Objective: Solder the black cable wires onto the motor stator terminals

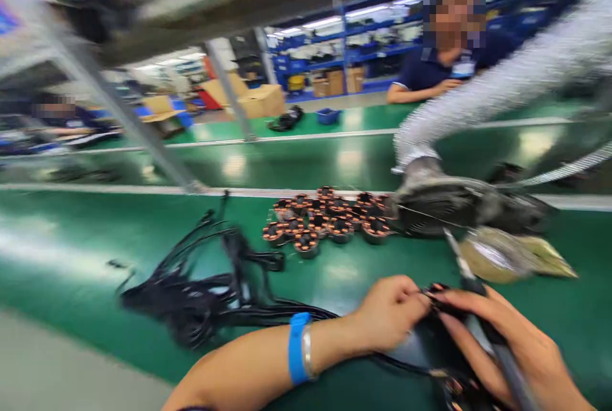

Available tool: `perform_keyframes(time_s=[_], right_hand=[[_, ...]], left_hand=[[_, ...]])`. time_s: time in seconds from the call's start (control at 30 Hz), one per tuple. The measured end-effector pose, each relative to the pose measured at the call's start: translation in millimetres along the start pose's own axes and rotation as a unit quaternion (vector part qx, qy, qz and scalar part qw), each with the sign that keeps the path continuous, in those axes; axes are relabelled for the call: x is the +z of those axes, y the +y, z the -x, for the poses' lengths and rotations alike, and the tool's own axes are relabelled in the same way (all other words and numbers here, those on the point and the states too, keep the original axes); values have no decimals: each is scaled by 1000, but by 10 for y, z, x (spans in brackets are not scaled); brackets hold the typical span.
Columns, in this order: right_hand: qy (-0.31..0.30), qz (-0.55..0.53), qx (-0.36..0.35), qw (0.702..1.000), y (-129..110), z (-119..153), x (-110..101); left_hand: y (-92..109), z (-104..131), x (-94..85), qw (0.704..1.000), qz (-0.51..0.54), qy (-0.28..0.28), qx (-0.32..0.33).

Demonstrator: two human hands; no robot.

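Head view: at four o'clock, our left hand [398,312] pinches a dark part [437,292]; our right hand [519,338] grips a pen-shaped tool [472,285]. On the green bench [86,252], coils [318,222] lie at the hands' ten o'clock. Blue shelving [343,41]: one o'clock.

Single view, head-worn: looks forward and down across the green table [86,226]. Left hand [392,313] and right hand [526,338] near the lens, low and right of centre; blue shelving [310,63] far off, toward the top. Wide frame, blurred in places.
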State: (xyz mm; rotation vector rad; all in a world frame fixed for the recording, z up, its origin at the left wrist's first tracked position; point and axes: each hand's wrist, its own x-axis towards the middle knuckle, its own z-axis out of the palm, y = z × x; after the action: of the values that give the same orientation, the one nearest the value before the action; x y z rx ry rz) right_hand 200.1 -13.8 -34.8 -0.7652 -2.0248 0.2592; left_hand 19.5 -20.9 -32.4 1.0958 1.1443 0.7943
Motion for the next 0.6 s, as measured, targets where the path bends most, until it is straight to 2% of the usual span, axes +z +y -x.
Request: perform_keyframes(time_s=[0.13, 0.23, 0.37, 0.6], right_hand=[[4, 16, 14, 1000, -99, -97, -80], [11, 2, 17, 1000, -133, -185, -102], [22, -11, 28, 999, -187, -175, -130], [2, -17, 77, 997, -165, -146, -15]], left_hand=[[119, 23, -84, 998, 38, -34, -28], [146, 58, -66, 997, 45, -34, -43], [163, 112, -24, 997, 50, -28, -50], [190, 102, -8, 997, 55, -18, -48]])
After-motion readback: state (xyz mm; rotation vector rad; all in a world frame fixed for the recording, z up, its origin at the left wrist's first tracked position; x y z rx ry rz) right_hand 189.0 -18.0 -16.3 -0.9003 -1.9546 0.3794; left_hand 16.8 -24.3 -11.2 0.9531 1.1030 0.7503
